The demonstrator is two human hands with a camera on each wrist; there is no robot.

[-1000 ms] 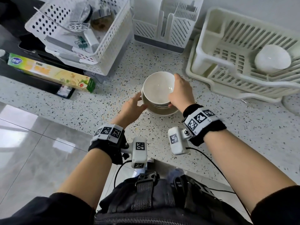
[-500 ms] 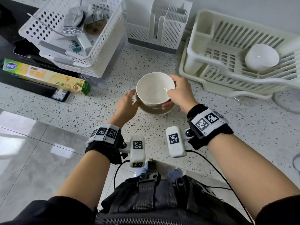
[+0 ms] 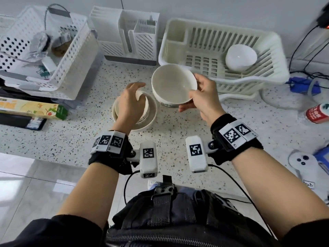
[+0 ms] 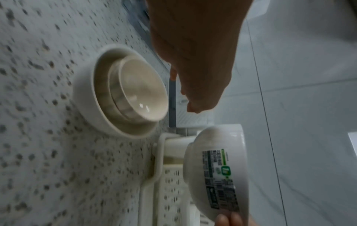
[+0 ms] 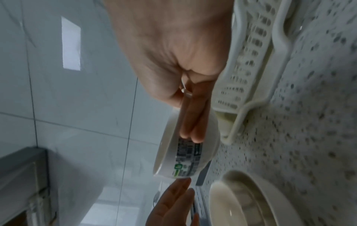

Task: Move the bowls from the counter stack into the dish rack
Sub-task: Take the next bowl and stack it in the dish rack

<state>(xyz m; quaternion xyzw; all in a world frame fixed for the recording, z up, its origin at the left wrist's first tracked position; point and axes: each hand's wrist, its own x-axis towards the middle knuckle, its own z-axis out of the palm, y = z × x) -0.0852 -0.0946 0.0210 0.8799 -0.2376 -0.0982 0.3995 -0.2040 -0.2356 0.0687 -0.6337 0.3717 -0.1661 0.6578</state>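
My right hand (image 3: 197, 93) grips a white bowl (image 3: 173, 86), thumb on the rim and fingers under the base, and holds it in the air just right of the stack. A printed label shows on the bowl's (image 5: 193, 152) outside, under my fingers (image 5: 193, 122). The remaining stack of bowls (image 3: 151, 111) sits on the speckled counter. My left hand (image 3: 132, 97) hovers over it with relaxed fingers, apart from the stack (image 4: 123, 94) in the left wrist view. The white dish rack (image 3: 178, 29) stands at the back right, with one bowl (image 3: 241, 57) upside down in it.
Stacked white perforated baskets (image 3: 71, 68) fill the back left, a white utensil holder (image 3: 128, 36) stands between them and the rack. A long food-wrap box (image 3: 32, 107) lies at left. A red-labelled bottle (image 3: 318, 113), cables and a white controller (image 3: 302, 163) sit at right.
My right hand has lifted the top bowl off the stack and carried it right, toward the rack. My left hand left the stack's side and now hovers above it.
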